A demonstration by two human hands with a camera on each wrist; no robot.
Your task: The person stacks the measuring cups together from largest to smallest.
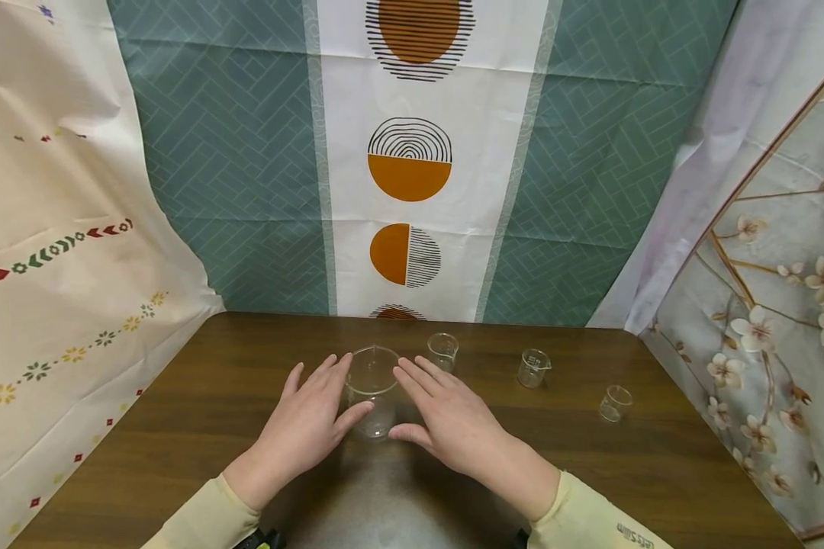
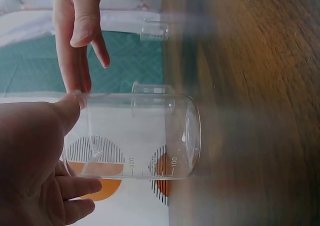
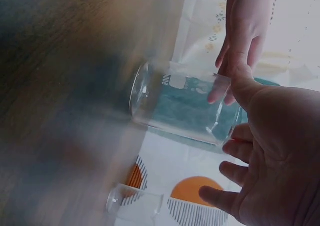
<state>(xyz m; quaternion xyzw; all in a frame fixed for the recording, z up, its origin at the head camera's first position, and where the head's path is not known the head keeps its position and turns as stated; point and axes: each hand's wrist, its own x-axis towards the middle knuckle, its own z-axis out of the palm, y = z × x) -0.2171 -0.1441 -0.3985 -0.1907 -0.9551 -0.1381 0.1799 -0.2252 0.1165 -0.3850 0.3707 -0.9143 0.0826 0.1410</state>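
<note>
The large beaker (image 1: 374, 414) is stood upright on the surface (image 1: 243, 358), flanked by the left hand (image 1: 305, 423) at eight o'clock, right hand (image 1: 453, 419) at four; both grips are spread; light, even pressure is advised.

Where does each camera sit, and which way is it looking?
Head: worn on the person's head, looking forward and down at the big beaker, three small beakers and the patterned cloth behind; the left hand, right hand and both sleeves show.
Left wrist: worn on the left wrist, looking past that hand at the big beaker, with the picture turned sideways; both hands show.
Right wrist: worn on the right wrist, looking at the big beaker, also sideways; both hands show.
Shared: both wrist views show the big beaker and patterned cloth.
</note>
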